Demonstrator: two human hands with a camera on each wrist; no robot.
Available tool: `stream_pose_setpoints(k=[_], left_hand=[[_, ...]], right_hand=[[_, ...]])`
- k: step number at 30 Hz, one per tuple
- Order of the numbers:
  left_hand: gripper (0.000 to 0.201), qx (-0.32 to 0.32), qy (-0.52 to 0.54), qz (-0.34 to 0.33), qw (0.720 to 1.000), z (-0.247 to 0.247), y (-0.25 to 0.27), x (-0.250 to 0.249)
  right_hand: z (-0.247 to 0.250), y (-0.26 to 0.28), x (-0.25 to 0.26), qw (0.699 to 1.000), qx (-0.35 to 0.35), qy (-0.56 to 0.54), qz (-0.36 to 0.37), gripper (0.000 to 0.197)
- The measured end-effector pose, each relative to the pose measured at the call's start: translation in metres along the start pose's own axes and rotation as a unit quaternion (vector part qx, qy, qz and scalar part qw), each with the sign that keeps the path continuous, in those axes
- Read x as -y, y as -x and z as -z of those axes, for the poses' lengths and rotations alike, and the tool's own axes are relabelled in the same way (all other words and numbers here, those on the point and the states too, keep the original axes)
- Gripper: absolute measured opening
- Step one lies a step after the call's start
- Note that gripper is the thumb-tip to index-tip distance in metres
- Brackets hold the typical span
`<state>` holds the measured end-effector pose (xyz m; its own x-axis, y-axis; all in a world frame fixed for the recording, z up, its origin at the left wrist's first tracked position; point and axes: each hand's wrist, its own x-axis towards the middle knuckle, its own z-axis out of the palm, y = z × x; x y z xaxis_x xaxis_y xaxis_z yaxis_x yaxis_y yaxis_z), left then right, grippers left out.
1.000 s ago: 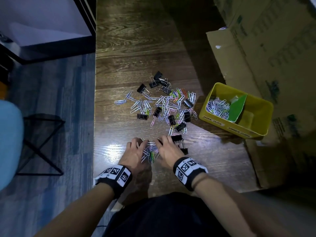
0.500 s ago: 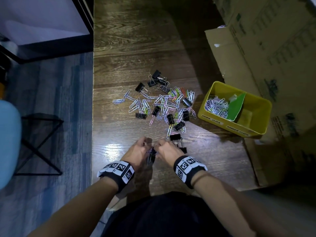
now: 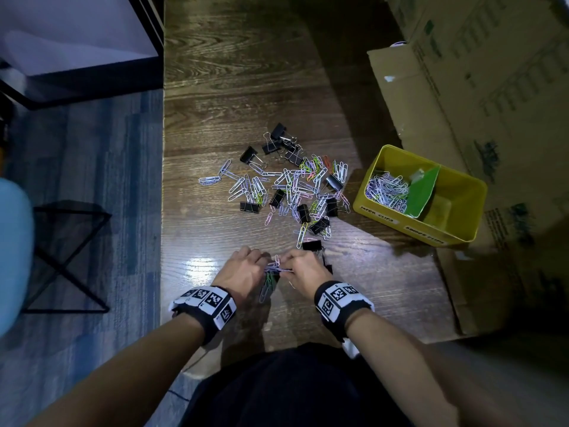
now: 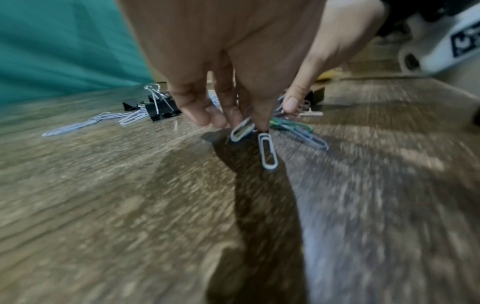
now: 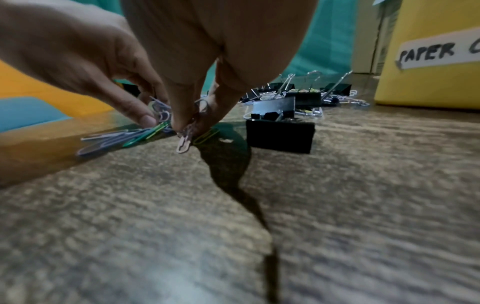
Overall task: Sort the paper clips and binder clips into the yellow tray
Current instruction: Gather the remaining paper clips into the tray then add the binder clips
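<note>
Both hands meet at the near edge of the wooden table over a small bunch of paper clips [image 3: 271,277]. My left hand [image 3: 246,271] pinches white and green paper clips [image 4: 267,144] between its fingertips. My right hand [image 3: 303,272] pinches the same bunch [image 5: 185,137] from the other side. A loose heap of paper clips and black binder clips [image 3: 292,189] lies farther out. The yellow tray [image 3: 462,232] stands to the right, with paper clips [image 3: 386,189] in its left compartment behind a green divider [image 3: 423,192].
Black binder clips [image 5: 279,135] sit just right of my right hand. Large cardboard boxes [image 3: 480,87] stand right of and behind the tray. The table's left edge [image 3: 162,211] drops to a blue floor with a black stool frame [image 3: 64,257].
The hands have drawn together from flat on the spread clips, gathered them into a bunch and lifted it slightly off the table.
</note>
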<state>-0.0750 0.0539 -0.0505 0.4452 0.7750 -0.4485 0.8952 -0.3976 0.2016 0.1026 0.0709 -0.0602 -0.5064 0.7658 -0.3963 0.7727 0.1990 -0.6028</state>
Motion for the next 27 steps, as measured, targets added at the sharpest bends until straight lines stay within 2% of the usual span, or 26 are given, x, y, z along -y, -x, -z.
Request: stream_pose_setpoints(k=[3, 7, 11, 16, 20, 25, 27], left_hand=[[0.054, -0.041, 0.107, 0.028, 0.993, -0.001, 0.003, -0.010], [0.065, -0.019, 0.093, 0.058, 0.994, -0.006, 0.005, -0.020], [0.049, -0.026, 0.141, 0.084, 0.986, -0.003, -0.002, -0.022], [0.032, -0.059, 0.235, 0.126, 0.962, 0.005, -0.008, -0.021], [0.020, -0.028, 0.235, 0.172, 0.956, 0.010, -0.016, -0.021], [0.018, 0.015, 0.253, 0.159, 0.954, 0.016, -0.023, -0.005], [0.016, 0.032, 0.314, 0.151, 0.937, 0.017, -0.022, 0.005]], right_hand=[[0.001, 0.001, 0.000, 1.000, -0.002, -0.005, -0.008, 0.021], [0.002, 0.001, 0.001, 1.000, -0.001, -0.015, -0.015, 0.023], [0.005, 0.002, 0.000, 0.999, -0.004, -0.034, -0.010, 0.023], [0.003, -0.001, -0.003, 0.995, -0.020, -0.076, -0.054, 0.022], [0.011, -0.003, -0.002, 0.989, -0.038, -0.121, -0.071, 0.020], [0.029, 0.004, -0.001, 0.980, -0.046, -0.177, -0.083, 0.023], [0.037, 0.009, -0.003, 0.972, -0.052, -0.215, -0.084, 0.023]])
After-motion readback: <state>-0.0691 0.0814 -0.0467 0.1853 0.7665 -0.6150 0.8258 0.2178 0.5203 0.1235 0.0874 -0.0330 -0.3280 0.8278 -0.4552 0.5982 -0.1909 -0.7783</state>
